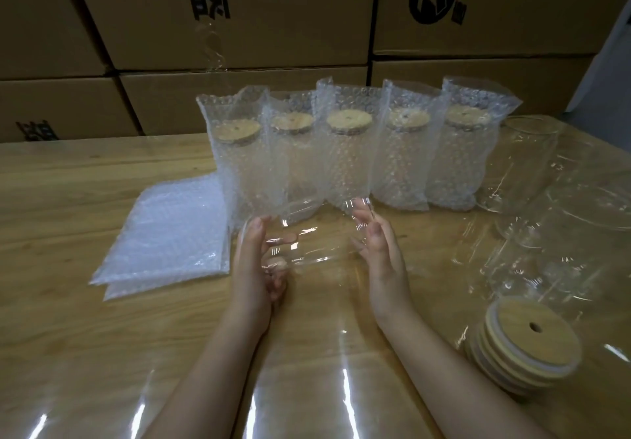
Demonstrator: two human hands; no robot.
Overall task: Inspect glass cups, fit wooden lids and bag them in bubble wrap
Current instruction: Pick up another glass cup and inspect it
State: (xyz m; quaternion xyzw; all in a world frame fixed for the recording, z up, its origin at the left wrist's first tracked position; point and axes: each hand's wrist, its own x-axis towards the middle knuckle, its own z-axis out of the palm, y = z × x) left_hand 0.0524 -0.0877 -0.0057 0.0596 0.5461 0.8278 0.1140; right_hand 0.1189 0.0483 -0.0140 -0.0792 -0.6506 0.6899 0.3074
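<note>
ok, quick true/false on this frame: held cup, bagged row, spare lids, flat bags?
1. The left hand and right hand hold one glass cup on its side above the table. True.
2. The held cup already has a wooden lid. False: no lid is on it.
3. Five bagged cups stand in a row behind the hands, each with a wooden lid. True.
4. The spare wooden lids are stacked left of the hands. False: they sit at the right; the flat bubble wrap bags lie at the left.
</note>
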